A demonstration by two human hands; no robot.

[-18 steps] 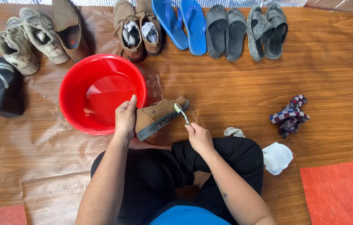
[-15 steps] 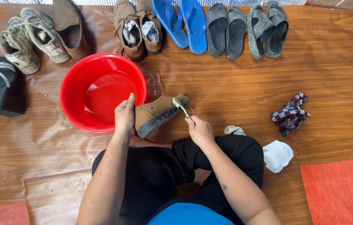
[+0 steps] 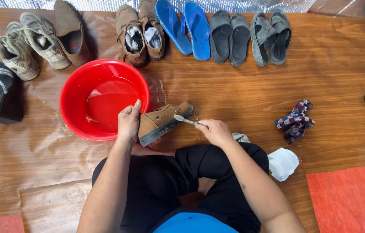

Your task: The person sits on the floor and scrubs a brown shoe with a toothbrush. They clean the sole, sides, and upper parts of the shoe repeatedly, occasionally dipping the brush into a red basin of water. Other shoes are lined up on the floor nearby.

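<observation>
One brown shoe [image 3: 163,122] on its side, heel gripped by left hand [image 3: 128,123]. Right hand [image 3: 215,130] clasps one small brush [image 3: 184,120], head on the shoe's sole edge. One red basin [image 3: 100,97] just left of left hand. Beyond both hands: twelve shoes [image 3: 199,30] in a row. Right of right hand: one patterned cloth [image 3: 294,121], one white container [image 3: 282,163].

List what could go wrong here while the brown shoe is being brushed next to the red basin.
1. The red basin holds water and sits right against the brown shoe; a push from the left hand could slop water onto the wooden floor.
2. The small brush in the right hand may flick dirty drops toward the shoes lined up behind.
3. The shoe is steadied at the heel only, so it might twist under brushing.
</observation>
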